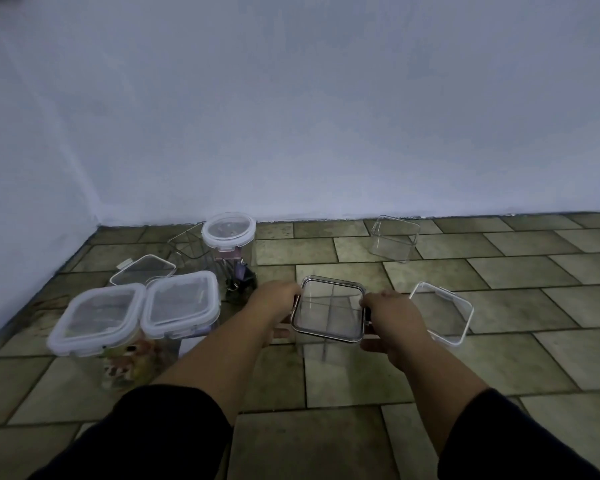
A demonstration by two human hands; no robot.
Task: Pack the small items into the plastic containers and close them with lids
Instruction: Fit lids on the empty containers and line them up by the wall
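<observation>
The clear square container (329,308), lid on, stands on the tiled floor (499,368) between the 2 hands. The left hand (274,303) curls its grip round the left edge and the right hand (392,317) round the right edge, apparently pinching the side latches. A loose lid (444,315) lies just beside the right hand

Person, two arms in view. Left sleeve (146,434) and right sleeve (520,441): dark fabric, near black; in this dim light black versus deep navy cannot be told. Cloth plain, loose, soft-edged, wider than the arm inside. Each sleeve ends well short of the wrist. Left forearm (222,351) and right forearm (433,372) bare. Left hand (274,301) and right hand (394,315) bare.
</observation>
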